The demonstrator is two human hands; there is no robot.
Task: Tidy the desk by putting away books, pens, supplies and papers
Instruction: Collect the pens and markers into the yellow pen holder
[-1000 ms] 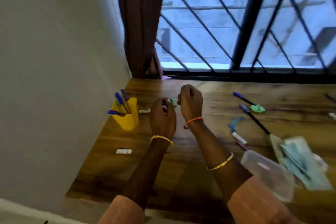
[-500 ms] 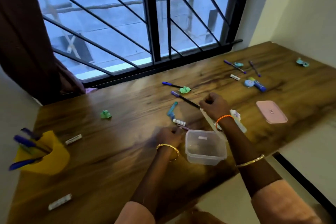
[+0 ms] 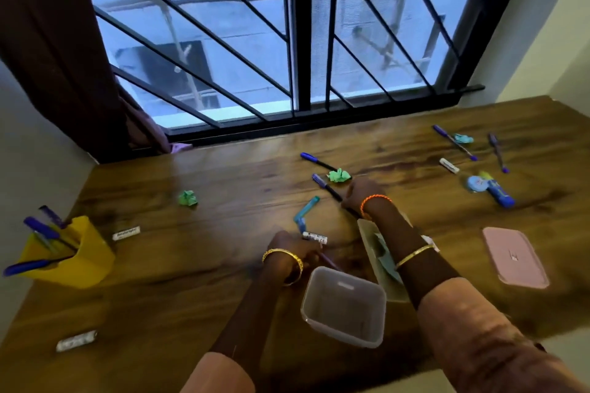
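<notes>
Wooden desk (image 3: 223, 265), five loose pens, two green paper balls (image 3: 187, 198), three white erasers, one yellow pen cup (image 3: 79, 258) far left, one clear tub (image 3: 343, 306), right hand (image 3: 360, 195) gripping black pen (image 3: 329, 190), left hand (image 3: 292, 249) pinching purple pen (image 3: 330, 262) beside tub.

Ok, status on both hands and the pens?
Left hand grips a pen beside the clear tub. Right hand grips a black pen. Nothing in the way.

Yellow pen holder (image 3: 76, 257), pink lid (image 3: 514, 260), green paper balls (image 3: 339, 175).
</notes>
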